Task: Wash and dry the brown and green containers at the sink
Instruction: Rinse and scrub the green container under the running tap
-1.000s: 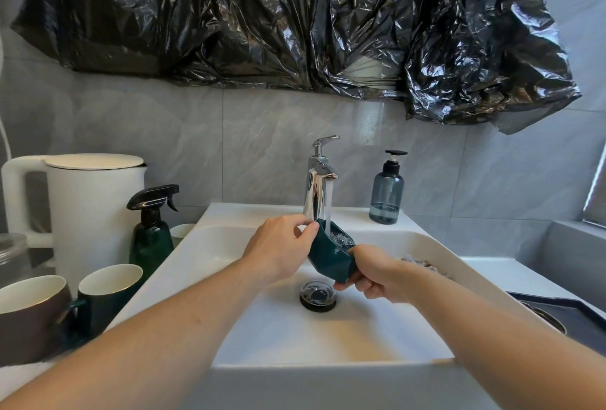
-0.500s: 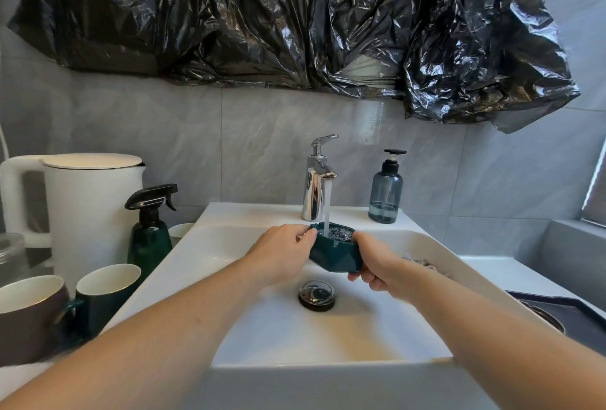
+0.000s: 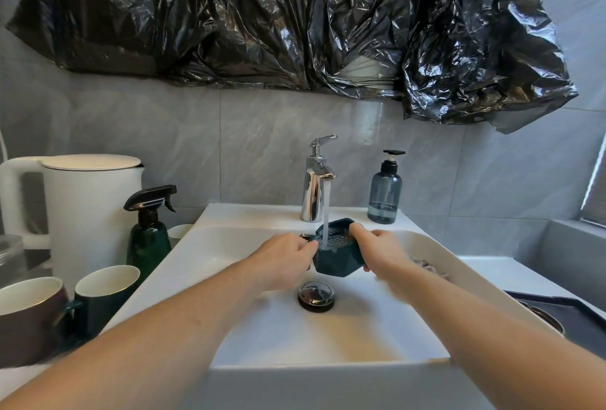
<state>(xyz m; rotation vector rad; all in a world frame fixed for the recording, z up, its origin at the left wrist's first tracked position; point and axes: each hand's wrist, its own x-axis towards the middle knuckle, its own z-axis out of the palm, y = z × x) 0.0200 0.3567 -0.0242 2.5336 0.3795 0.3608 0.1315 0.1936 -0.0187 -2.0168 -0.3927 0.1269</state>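
Both the left hand (image 3: 284, 258) and the right hand (image 3: 377, 253) grip the wet, dark green faceted container (image 3: 336, 260) under the chrome faucet's (image 3: 316, 184) stream. Slick sides could let it slip and knock the white ceramic sink (image 3: 328, 357).

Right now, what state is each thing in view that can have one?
faucet: running, stream falling into the green container.
green container: held over the sink, open side up, filling with bubbly water.
left hand: grips the container's left side.
right hand: grips its right rim, fingers curled over the edge.
sink: stopper in the drain, no pooled water visible.
brown mug: upright on the counter.
green mug: upright beside it.
kettle: lid shut.
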